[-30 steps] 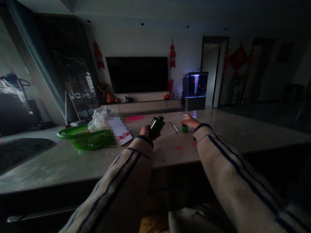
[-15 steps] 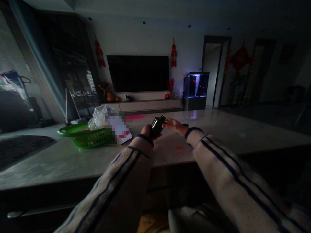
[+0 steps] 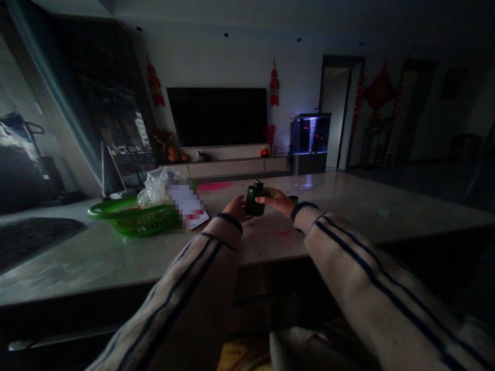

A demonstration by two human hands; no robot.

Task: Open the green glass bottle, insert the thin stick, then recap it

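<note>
A small dark green bottle [image 3: 253,204] with a short open neck stands nearly upright between my hands, above or on the tabletop. My right hand [image 3: 281,201] is closed round its right side, thumb across the front. On the left, my left hand [image 3: 234,209] has its fingers apart, close against the bottle's side; whether it touches is hard to tell. Just behind my right wrist sits a small dark green round piece [image 3: 294,199], like a cap, partly hidden by the sleeve.
A green plastic basket [image 3: 133,224] holding a clear plastic bag [image 3: 154,186] stands on the table [image 3: 348,216] at left. A phone-like device [image 3: 199,220], partly blurred out, leans at the basket's right. Beyond are a television [image 3: 216,117] and a lit fish tank [image 3: 311,135].
The bottle has gone from tilted in my left hand to nearly upright. My right hand has closed on it, while my left hand's fingers have come apart from it.
</note>
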